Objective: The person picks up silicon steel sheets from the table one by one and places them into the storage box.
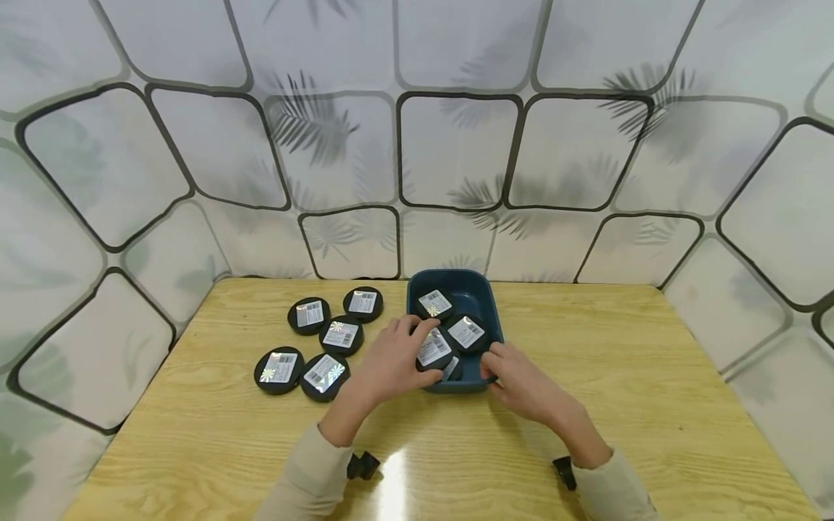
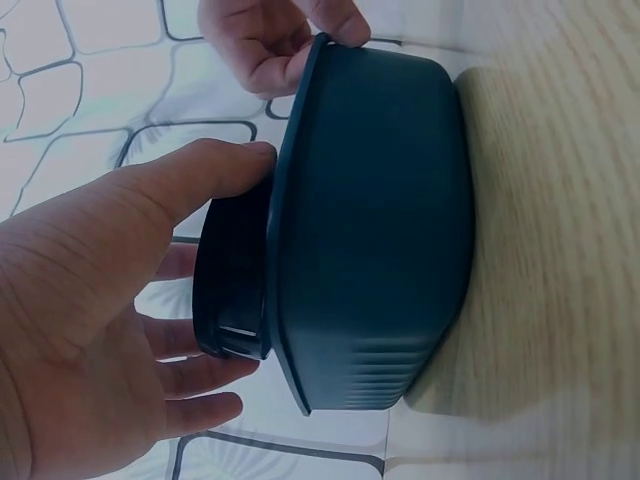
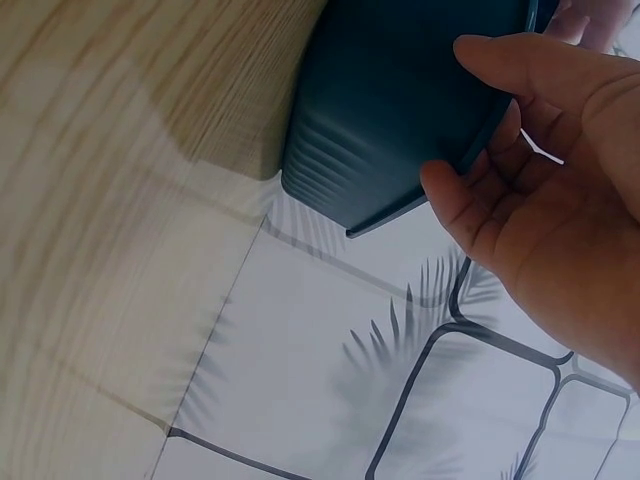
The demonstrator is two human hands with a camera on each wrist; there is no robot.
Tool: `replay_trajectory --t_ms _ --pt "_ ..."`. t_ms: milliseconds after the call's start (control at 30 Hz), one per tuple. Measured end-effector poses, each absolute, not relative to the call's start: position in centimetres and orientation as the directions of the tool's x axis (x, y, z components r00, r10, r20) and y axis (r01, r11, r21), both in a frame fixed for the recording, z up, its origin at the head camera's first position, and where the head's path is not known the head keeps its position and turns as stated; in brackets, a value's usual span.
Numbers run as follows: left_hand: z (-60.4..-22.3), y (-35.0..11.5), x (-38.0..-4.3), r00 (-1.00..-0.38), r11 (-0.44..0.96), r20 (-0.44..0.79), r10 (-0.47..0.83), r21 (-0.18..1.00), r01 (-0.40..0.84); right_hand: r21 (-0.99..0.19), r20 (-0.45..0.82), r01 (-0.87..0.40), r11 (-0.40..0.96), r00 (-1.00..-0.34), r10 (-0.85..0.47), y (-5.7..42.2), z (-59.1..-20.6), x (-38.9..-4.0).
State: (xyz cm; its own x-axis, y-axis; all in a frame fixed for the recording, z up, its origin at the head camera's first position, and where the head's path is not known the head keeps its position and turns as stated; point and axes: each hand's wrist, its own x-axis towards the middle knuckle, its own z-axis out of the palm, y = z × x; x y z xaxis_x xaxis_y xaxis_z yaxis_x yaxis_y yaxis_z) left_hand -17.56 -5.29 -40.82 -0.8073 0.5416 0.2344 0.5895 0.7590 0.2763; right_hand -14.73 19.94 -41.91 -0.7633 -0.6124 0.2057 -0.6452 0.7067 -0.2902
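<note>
My left hand holds a black round disc with a white label between thumb and fingers, at the left front of a dark blue plastic bin. In the left wrist view the held disc stands just above the bin's rim, with the thumb on its near edge. Several similar labelled discs, among them one at the middle and one at the back, lie inside the bin. My right hand grips the bin's rim at its front right corner, thumb outside in the right wrist view.
Left of the bin, several more black discs lie label up on the wooden table. A patterned curtain borders the table at the back and sides. Black straps sit at both wrists.
</note>
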Motion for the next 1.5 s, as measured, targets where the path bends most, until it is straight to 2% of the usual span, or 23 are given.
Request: replay_trajectory --t_ms 200,533,1500 --pt "-41.0 -4.8 -17.5 -0.790 0.748 0.257 0.557 0.259 0.611 -0.299 0.197 -0.638 0.710 -0.769 -0.608 20.0 -41.9 -14.7" --pt "-41.6 -4.7 -17.8 -0.804 0.741 0.228 0.550 0.310 0.595 -0.301 0.203 -0.642 0.705 -0.766 -0.610 20.0 -41.9 -14.8" --pt "-42.6 -3.7 -18.3 -0.839 0.769 0.052 0.541 0.373 0.519 -0.297 0.189 -0.633 0.715 -0.773 -0.605 20.1 -41.9 -14.9"
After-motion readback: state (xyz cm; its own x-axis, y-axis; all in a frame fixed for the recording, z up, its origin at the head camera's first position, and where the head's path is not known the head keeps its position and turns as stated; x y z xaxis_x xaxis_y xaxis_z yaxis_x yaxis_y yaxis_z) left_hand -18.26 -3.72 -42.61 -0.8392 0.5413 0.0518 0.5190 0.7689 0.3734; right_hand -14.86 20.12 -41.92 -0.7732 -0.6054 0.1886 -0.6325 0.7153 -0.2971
